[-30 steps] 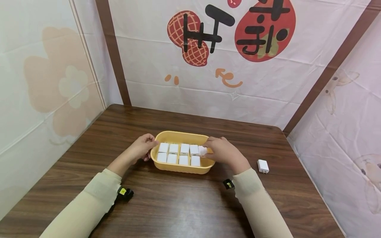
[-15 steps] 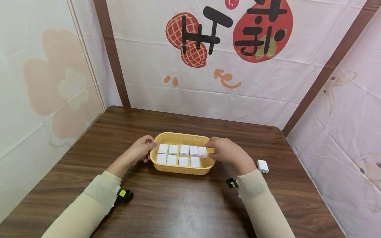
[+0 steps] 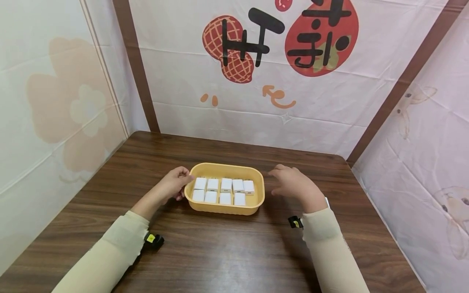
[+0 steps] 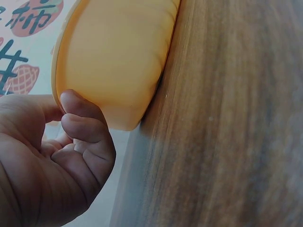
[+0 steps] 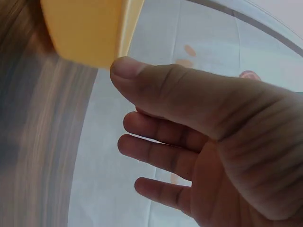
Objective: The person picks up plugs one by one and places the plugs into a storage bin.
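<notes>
A yellow oval basket (image 3: 225, 208) stands on the table and holds several white charger plugs (image 3: 226, 184) in two rows, prongs showing at the back row. The left hand (image 3: 170, 184) grips the basket's left end. In the left wrist view, thumb and curled fingers (image 4: 86, 124) pinch the yellow rim. To the right of the basket, the right hand (image 3: 296, 187) hovers apart from it with nothing in its grasp. Its fingers (image 5: 158, 153) are loosely extended in the right wrist view.
Another white charger plug (image 3: 327, 202) lies right of the basket, mostly hidden behind the right wrist. The brown wooden table (image 3: 227, 252) is bounded by printed white cloth walls (image 3: 176, 114) at the back and sides.
The right hand has let go of a charger plug at the back row's right end and moved right, out of the basket. The left hand stays on the rim.
</notes>
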`<state>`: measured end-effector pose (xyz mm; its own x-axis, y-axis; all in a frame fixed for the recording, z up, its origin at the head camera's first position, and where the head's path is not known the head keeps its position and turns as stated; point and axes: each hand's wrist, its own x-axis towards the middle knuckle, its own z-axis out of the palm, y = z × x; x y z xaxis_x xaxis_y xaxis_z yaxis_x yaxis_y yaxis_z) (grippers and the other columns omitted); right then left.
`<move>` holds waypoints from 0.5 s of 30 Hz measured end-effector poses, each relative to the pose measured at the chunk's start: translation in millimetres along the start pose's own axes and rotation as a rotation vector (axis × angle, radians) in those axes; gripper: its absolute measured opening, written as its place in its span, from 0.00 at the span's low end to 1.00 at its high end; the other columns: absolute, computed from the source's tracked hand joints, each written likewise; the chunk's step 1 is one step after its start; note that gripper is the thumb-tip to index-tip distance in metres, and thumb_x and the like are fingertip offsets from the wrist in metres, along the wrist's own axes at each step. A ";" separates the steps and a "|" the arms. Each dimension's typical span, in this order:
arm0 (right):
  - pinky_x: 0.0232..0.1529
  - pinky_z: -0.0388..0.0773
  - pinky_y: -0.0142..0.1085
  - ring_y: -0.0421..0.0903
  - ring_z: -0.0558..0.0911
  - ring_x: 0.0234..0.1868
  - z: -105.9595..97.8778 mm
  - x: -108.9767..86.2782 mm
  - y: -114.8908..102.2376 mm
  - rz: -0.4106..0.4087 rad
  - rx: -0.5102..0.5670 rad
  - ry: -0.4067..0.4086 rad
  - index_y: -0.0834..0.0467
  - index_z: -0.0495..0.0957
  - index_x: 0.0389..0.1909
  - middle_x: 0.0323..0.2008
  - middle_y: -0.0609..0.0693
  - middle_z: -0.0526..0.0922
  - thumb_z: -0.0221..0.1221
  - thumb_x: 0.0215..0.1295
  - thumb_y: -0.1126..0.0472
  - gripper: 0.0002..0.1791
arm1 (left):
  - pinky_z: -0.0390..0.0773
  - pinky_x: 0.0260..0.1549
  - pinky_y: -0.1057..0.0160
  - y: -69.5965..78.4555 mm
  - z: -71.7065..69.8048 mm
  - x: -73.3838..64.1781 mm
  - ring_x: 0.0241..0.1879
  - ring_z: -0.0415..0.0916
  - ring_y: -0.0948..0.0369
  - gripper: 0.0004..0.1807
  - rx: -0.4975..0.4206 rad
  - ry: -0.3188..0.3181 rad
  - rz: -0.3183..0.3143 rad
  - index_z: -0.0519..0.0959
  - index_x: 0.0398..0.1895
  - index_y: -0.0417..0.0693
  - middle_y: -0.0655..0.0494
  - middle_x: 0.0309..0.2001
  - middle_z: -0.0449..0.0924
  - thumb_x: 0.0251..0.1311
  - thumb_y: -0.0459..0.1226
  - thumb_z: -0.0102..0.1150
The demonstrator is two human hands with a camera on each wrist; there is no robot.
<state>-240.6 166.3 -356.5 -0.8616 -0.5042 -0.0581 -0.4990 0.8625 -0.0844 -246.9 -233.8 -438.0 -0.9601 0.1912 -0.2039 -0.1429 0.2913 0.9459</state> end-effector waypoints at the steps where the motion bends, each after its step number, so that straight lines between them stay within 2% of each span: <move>1: 0.65 0.71 0.57 0.52 0.80 0.59 0.7 -1.4 3.0 0.004 -0.005 -0.004 0.58 0.79 0.63 0.59 0.54 0.79 0.74 0.58 0.54 0.32 | 0.72 0.15 0.65 -0.4 0.4 0.0 0.16 0.69 0.61 0.13 -0.001 -0.002 0.001 0.65 0.49 0.41 0.54 0.23 0.69 0.78 0.42 0.51; 7: 0.63 0.73 0.56 0.53 0.81 0.58 7.6 -16.9 23.8 0.007 -0.010 -0.009 0.58 0.80 0.62 0.56 0.53 0.80 0.75 0.57 0.56 0.31 | 0.71 0.15 0.65 -1.6 0.6 -1.1 0.16 0.69 0.61 0.13 0.001 -0.010 -0.004 0.65 0.49 0.40 0.54 0.23 0.69 0.78 0.41 0.51; 15: 0.63 0.71 0.62 0.57 0.80 0.58 15.5 -38.4 57.5 0.063 0.000 -0.012 0.61 0.79 0.62 0.56 0.56 0.79 0.74 0.58 0.57 0.31 | 0.71 0.15 0.65 0.7 -1.1 -0.9 0.17 0.69 0.61 0.13 -0.004 -0.005 -0.009 0.65 0.49 0.40 0.54 0.23 0.69 0.78 0.41 0.51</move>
<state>-234.8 234.6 -374.5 -0.8902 -0.4493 -0.0751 -0.4437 0.8926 -0.0806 -246.4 -234.8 -436.9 -0.9577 0.1933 -0.2133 -0.1521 0.2895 0.9450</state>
